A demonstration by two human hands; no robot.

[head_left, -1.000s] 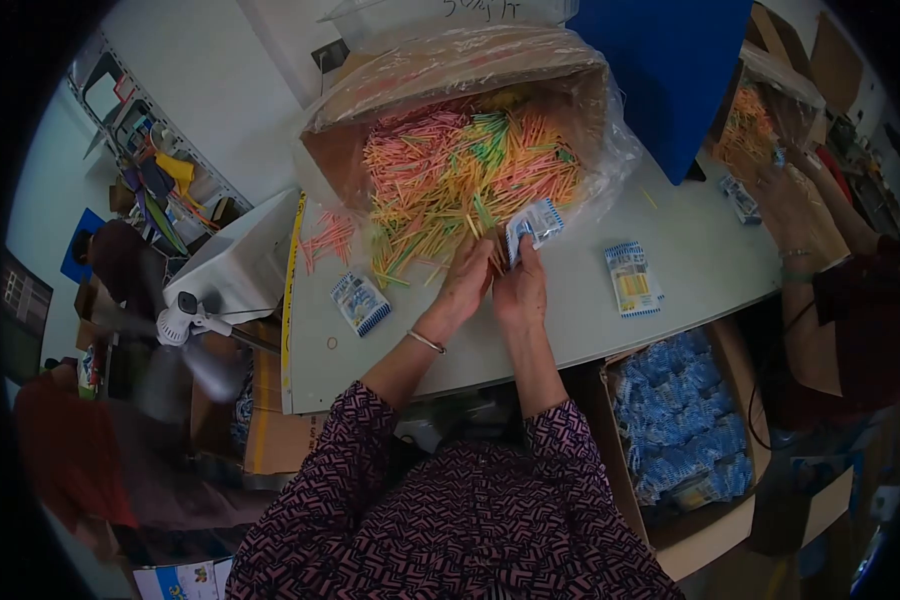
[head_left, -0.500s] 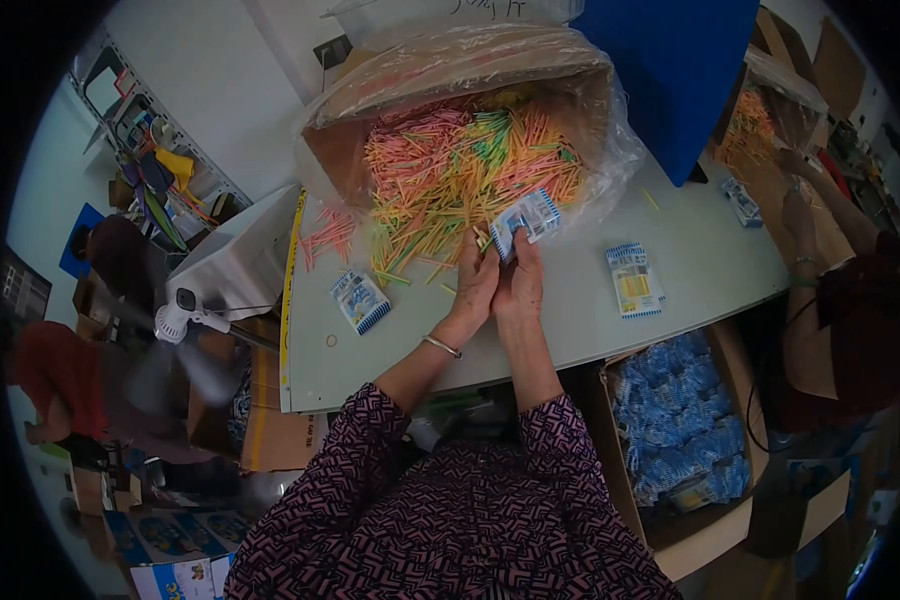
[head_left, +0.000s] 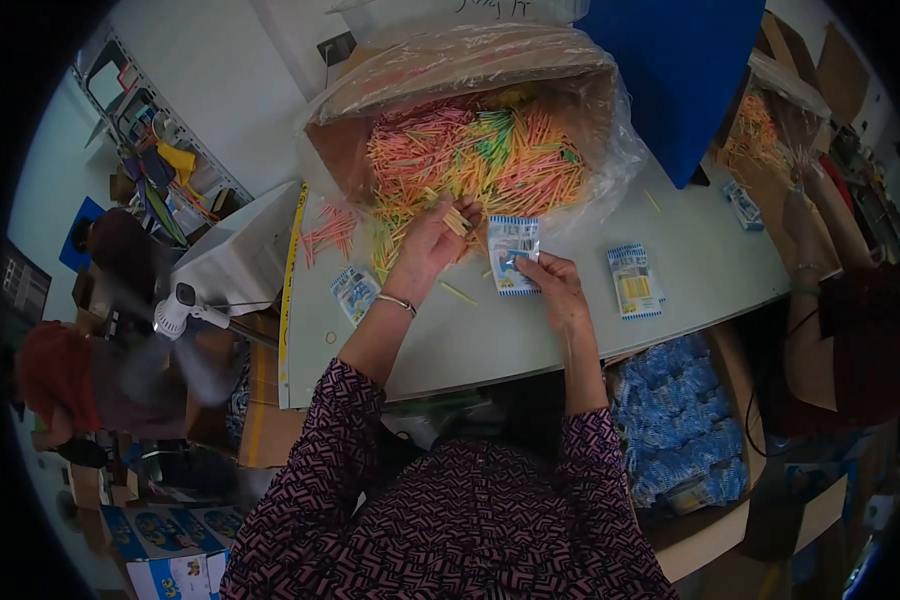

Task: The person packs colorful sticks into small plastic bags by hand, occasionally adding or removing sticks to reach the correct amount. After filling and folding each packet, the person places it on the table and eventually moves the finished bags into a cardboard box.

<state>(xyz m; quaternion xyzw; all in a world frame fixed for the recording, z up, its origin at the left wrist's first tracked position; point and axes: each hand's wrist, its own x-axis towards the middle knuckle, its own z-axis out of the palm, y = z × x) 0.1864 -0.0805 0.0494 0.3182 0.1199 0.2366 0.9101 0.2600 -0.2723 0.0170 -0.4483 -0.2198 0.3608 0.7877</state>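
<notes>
Grey table (head_left: 470, 340) bears a tipped box (head_left: 338, 150) spilling coloured sticks (head_left: 490, 160) within easy reach; my left hand (head_left: 430, 243) pinches a few, my right hand (head_left: 558, 287) grips a packet (head_left: 513, 255).

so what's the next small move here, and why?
Probably carry the left hand and its pinched sticks over to the packet that the right hand holds by its lower edge. The sticks are out of the box and the packet lies beside them; its mouth is unclear.

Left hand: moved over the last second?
Yes. The left hand, gripping sticks, went up-left toward the cardboard box, away from the right hand and its packet.
</notes>
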